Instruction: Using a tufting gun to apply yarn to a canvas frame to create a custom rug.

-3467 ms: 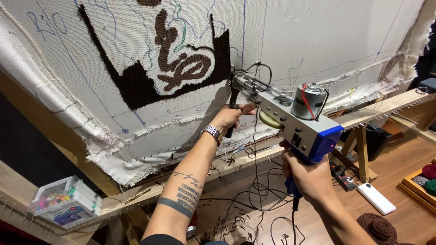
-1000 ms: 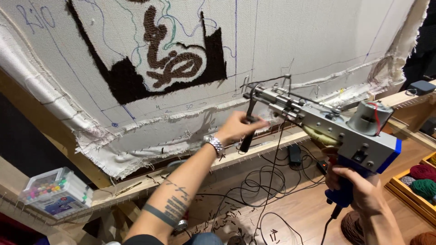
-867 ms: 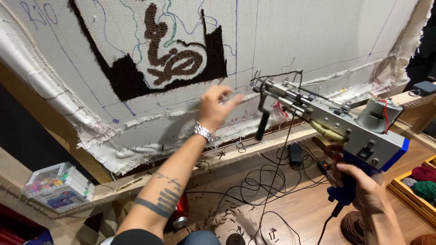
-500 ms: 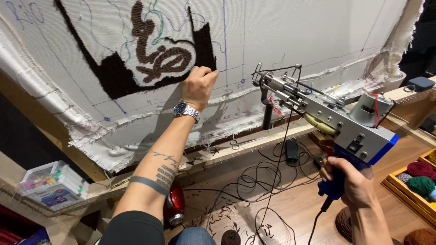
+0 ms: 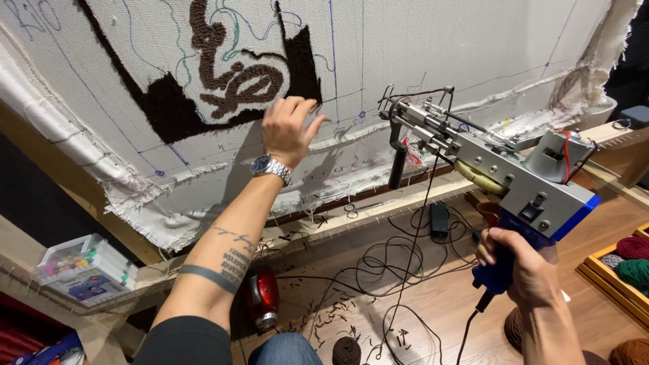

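- Left hand (image 5: 287,128): raised against the backing cloth (image 5: 419,47), fingers (image 5: 297,107) spread and loose, gripping nothing; fingertips at the lower edge of the dark tufted patch (image 5: 236,88). A metal wristwatch (image 5: 272,167) sits on the wrist; the forearm bears dark tattoo bands.
- Right hand (image 5: 524,267): fingers wrapped tight round the blue handle of the tufting gun (image 5: 497,165), low at the right of the view.
- Tufting gun: grey metal body with blue rear casing, held tilted, needle end pointing up and left toward the cloth but apart from it; a black front grip hangs below the barrel, unheld. A black power cord (image 5: 405,270) drops from the handle toward the floor.
- Backing cloth: pale woven fabric stretched on a wooden frame (image 5: 378,209), marked with blue guide lines; frayed edges hang loose along the bottom rail.
- Dark tufted patch: dark brown and black pile, with looping shapes, in the upper left-centre of the cloth.
- Clear plastic box of markers (image 5: 84,270): on the frame's lower rail at far left.
- Red canister-like object (image 5: 262,304): on the floor below the frame, beside tangled cables and yarn clippings.
- Yarn balls (image 5: 632,260): dark red and green, in a wooden tray at the right edge.
- Black power adapter (image 5: 439,220): lies just under the frame rail.
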